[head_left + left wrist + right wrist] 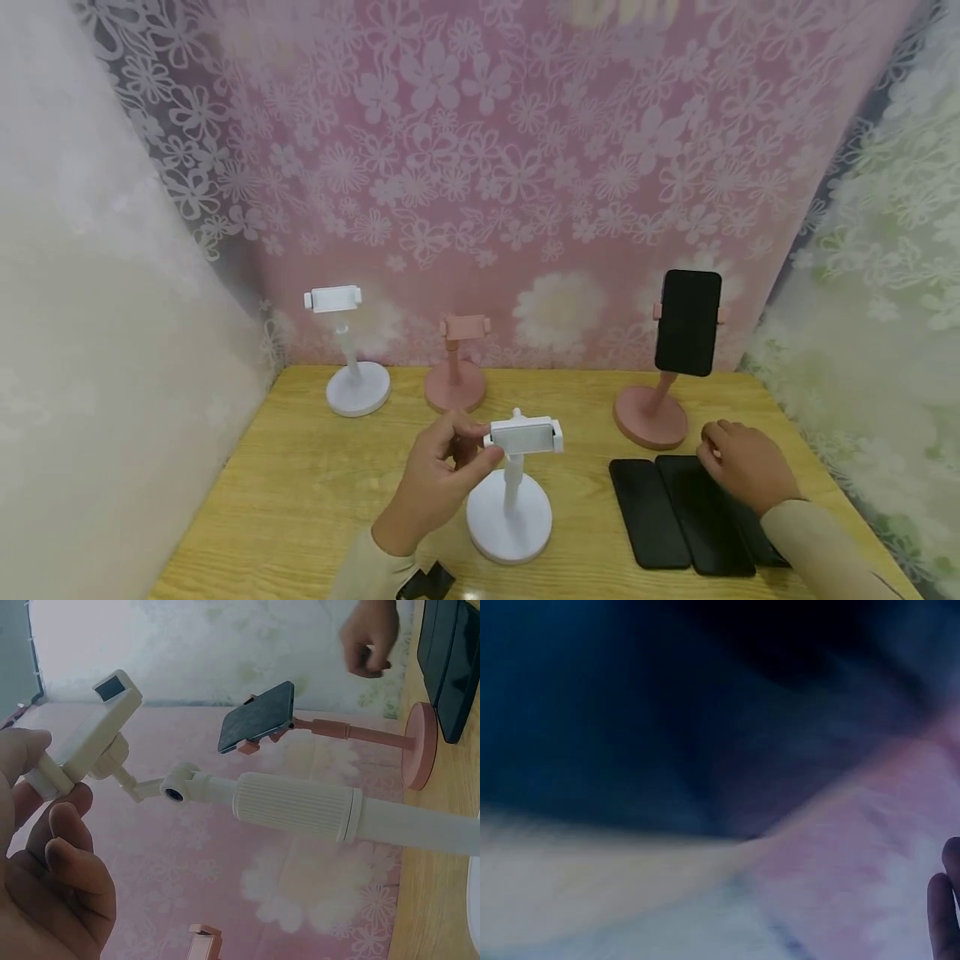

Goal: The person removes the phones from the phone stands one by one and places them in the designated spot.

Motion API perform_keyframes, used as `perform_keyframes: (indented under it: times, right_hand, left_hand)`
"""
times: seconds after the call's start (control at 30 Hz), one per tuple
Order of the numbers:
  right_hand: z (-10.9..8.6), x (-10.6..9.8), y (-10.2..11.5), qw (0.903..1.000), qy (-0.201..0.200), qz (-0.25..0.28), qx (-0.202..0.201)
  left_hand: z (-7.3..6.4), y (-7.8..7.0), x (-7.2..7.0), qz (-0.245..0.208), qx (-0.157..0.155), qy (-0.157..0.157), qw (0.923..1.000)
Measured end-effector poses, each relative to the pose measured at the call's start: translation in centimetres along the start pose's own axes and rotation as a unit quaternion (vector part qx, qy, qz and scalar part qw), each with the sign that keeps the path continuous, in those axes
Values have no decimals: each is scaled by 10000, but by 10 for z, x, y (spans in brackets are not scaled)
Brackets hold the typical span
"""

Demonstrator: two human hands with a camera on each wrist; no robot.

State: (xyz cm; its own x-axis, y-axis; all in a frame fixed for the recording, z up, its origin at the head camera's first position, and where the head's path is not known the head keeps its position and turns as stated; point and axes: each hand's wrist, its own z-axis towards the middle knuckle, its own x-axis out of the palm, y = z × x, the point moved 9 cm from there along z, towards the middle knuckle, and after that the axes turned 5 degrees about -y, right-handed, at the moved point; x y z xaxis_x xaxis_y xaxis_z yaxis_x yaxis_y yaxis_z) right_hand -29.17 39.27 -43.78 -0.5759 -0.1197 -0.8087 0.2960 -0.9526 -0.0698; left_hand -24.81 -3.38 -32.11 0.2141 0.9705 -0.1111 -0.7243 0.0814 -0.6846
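My left hand [438, 479] pinches the left end of the clamp on a white phone stand [510, 521], which stands upright near the middle of the table. In the left wrist view, the thumb and fingers [71, 817] grip the clamp's end piece, and the clamp [94, 731] holds no phone. Over a row of black phones [651, 512] at the right is my right hand [746, 462], its fingers loosely bent with nothing visible in them. Whether it touches the phones is unclear. The right wrist view is mostly dark and blurred, with fingers [943, 907] at its edge.
Behind the phones, a pink stand [651, 417] holds a black phone [688, 323] upright. Another white stand [358, 389] and a smaller pink stand [455, 386] are at the table's back edge, both without phones. A small black object [435, 581] lies near the left wrist.
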Motion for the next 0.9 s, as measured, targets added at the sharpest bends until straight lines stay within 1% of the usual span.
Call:
perform_keyframes:
  times: [0.03,0.07,0.1,0.13,0.17,0.2,0.27,0.3,0.37,0.4,0.47,0.5,0.57,0.7,0.8,0.9]
  right_hand:
    - [10,-17,11,9978,-599,281,87]
    - [21,-34,26,9916,-1107,643,170]
    - [30,-52,42,9817,-1611,1003,177]
    - [39,-69,61,9699,-2017,1362,107]
    - [47,-85,81,9571,-2308,1753,-68]
    - [54,-100,104,9439,-2477,2163,-307]
    - [62,-129,147,9159,-2579,2964,-823]
    - [64,-141,168,8995,-2573,3346,-1129]
    - [65,-162,205,8722,-2376,3945,-1647]
    - [65,-170,221,8605,-2309,4145,-1853]
    - [61,-182,248,8427,-2186,4418,-2166]
    - [60,-186,258,8367,-2130,4505,-2273]
    - [58,-192,272,8301,-2075,4588,-2396]
    - [55,-198,287,8197,-1999,4627,-2721]
    - [53,-199,292,8214,-1878,4525,-2919]
    - [51,-200,291,8273,-1810,4426,-2949]
  left_hand:
    - [-1,0,-1,16,-2,-7,10000]
    - [-1,1,-2,22,2,-10,10000]
    - [-1,1,-2,35,0,-17,10000]
    - [-2,1,-3,50,-9,-20,10000]
    - [-2,1,-3,51,-29,-13,10000]
    - [-2,1,-3,56,-57,3,10000]
    - [-3,2,-2,63,-164,38,9998]
    - [-3,2,-2,66,-212,54,9997]
    - [-3,3,0,62,-298,63,9995]
    - [-3,3,0,77,-341,50,9994]
    - [-3,4,1,95,-387,51,9992]
    - [-3,5,1,106,-396,55,9991]
    - [-4,5,2,115,-398,61,9991]
    - [-5,5,2,114,-389,30,9992]
    - [-3,4,2,180,-385,8,9991]
    - [-2,2,2,247,-427,56,9988]
